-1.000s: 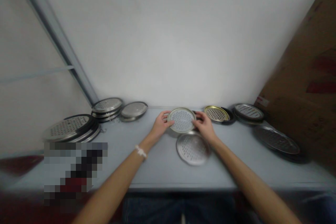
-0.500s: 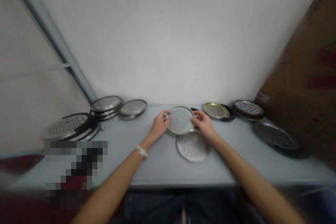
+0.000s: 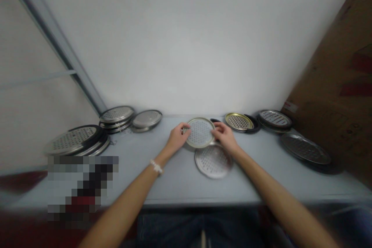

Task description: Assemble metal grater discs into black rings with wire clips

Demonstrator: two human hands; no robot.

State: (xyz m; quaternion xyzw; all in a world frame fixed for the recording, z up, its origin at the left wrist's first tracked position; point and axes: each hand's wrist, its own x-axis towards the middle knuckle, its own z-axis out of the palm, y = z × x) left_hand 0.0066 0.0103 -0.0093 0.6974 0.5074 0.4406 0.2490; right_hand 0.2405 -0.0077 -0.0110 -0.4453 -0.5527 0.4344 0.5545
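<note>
Both hands grip a round grater (image 3: 200, 133) by opposite edges, tilted so its pale, perforated face shows. My left hand (image 3: 178, 136) is closed on the left rim, thumb in front. On the right rim, my right hand (image 3: 224, 135) pinches with thumb and fingers. A second round metal grater (image 3: 213, 162) lies flat on the table just below the held one, its upper edge partly covered by it. Behind my right hand a small dark edge of something shows, mostly hidden.
Stacked round graters stand at the far left (image 3: 117, 114) and nearer left (image 3: 77, 139), with a silver disc (image 3: 147, 119) beside them. On the right lie a gold-rimmed grater (image 3: 238, 122), a slotted one (image 3: 275, 119) and a dark one (image 3: 306, 149). A cardboard box (image 3: 334, 97) borders the right.
Almost nothing differs. Both hands keep the grater in the same place, and the whole view has shifted only slightly.
</note>
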